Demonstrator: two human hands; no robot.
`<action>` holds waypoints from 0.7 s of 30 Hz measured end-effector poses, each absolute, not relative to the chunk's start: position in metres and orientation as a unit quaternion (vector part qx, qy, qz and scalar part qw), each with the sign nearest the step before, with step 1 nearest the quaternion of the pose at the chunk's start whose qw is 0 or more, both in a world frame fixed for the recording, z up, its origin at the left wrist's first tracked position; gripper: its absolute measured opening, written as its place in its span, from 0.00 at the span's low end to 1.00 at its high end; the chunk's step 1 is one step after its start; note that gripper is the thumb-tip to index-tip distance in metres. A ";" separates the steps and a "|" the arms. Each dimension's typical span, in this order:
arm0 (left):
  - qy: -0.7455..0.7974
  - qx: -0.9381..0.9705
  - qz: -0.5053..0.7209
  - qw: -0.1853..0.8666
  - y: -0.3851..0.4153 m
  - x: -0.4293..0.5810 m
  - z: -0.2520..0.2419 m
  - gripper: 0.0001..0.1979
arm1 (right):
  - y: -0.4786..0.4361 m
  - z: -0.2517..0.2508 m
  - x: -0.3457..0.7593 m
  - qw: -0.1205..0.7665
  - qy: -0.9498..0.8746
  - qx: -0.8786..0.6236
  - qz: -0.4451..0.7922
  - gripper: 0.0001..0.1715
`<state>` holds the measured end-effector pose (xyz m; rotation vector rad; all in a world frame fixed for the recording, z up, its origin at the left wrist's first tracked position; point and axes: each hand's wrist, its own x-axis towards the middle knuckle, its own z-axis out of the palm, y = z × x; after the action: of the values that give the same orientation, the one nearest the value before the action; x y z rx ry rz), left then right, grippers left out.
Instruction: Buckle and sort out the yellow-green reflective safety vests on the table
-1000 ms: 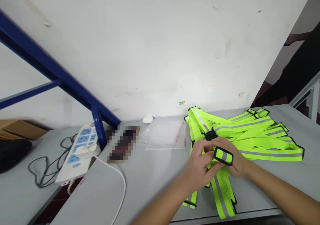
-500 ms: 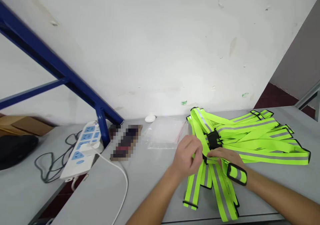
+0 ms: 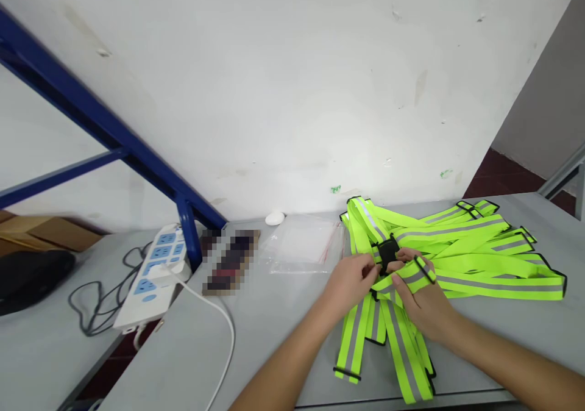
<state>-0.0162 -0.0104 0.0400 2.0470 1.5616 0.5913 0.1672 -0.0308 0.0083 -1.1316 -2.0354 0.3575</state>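
A heap of neon yellow-green reflective vest straps [image 3: 498, 284] with grey stripes lies on the table's right side. At its left end is a black buckle [image 3: 388, 253]. My right hand [image 3: 427, 307] is closed on one reflective vest strap [image 3: 415, 275], its thumb over the band and other fingers behind, beside the buckle. My left hand [image 3: 351, 281] is pinched at the straps just left of the buckle; its fingertips partly hide what they grip. Below both hands, loose strap ends [image 3: 404, 350] hang towards the table's front edge, one with a black slider [image 3: 347, 374].
Clear plastic bags [image 3: 299, 243] lie left of the straps, near a small white rounded object [image 3: 275, 218]. A pixelated flat item [image 3: 231, 261] lies further left. A white power strip [image 3: 150, 274] with cables stands beside a blue metal frame [image 3: 187, 228]. A white wall [image 3: 292, 94] rises behind.
My left hand has come down from a raised fist to the straps by the buckle. My right hand has turned, lifting its strap end, with fingers now reaching the buckle.
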 end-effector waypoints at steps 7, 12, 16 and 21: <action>0.641 0.719 0.188 0.194 -0.008 -0.027 0.042 0.12 | -0.020 0.013 0.171 0.368 -0.794 -0.457 0.160 0.09; 0.651 0.697 0.175 0.245 -0.007 -0.032 0.045 0.12 | -0.016 0.021 0.175 0.376 -0.773 -0.450 0.240 0.12; 0.616 0.682 0.242 0.312 -0.009 -0.026 0.043 0.11 | -0.015 0.020 0.175 0.427 -0.726 -0.442 0.308 0.12; 0.556 0.562 0.272 0.548 -0.010 -0.020 0.041 0.10 | -0.013 0.019 0.174 0.447 -0.669 -0.435 0.404 0.13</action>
<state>-0.0204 -0.0104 0.0412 1.3322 1.3180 0.6443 0.1738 -0.0131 0.0187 -1.0766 -1.6571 1.0004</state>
